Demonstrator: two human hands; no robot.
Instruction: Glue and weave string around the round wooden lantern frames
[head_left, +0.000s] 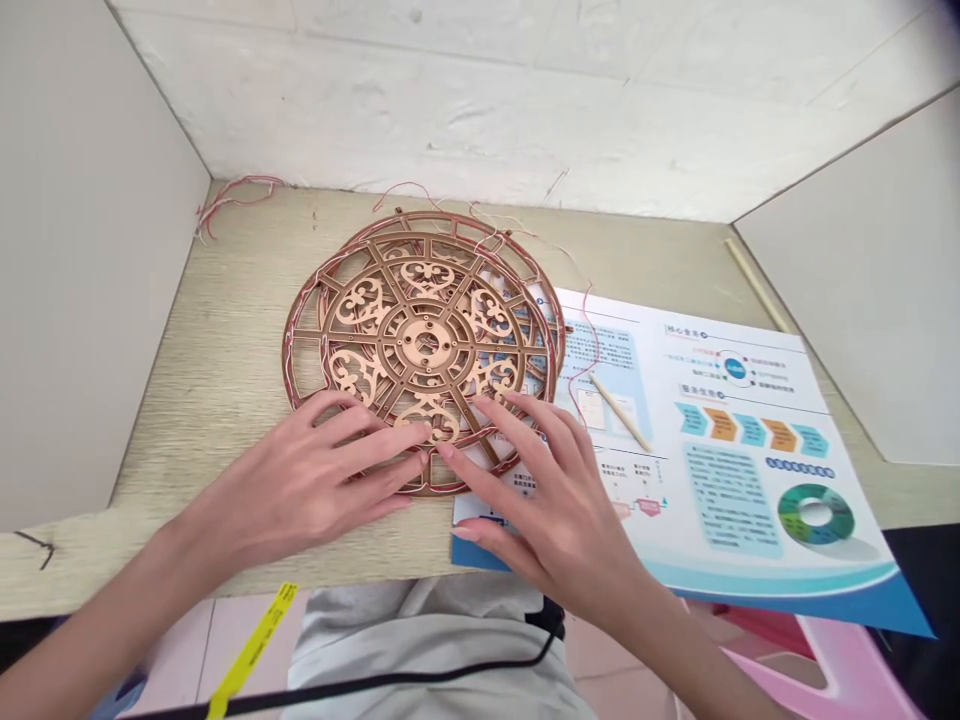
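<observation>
A brown, ornate openwork wheel (426,345) lies on top of at least one similar wheel (553,290) on the desk. Red and white thin wires run along its rings. My left hand (319,480) rests on the near-left part of the upper wheel, fingers stretched toward the near rim and thumb hidden. From the right, my right hand (547,490) reaches over the near-right rim with fingers spread, its index tip close to the left fingertips. Whether a wire lies under the fingertips is hard to make out.
A printed sheet (739,500) covers the desk's right side, partly under the wheels, with a thin pale stick (621,412) on it. Loose red wire (592,340) trails from the wheels; more wires (240,195) lie at the back left. Panels and a white wall enclose the desk (225,300).
</observation>
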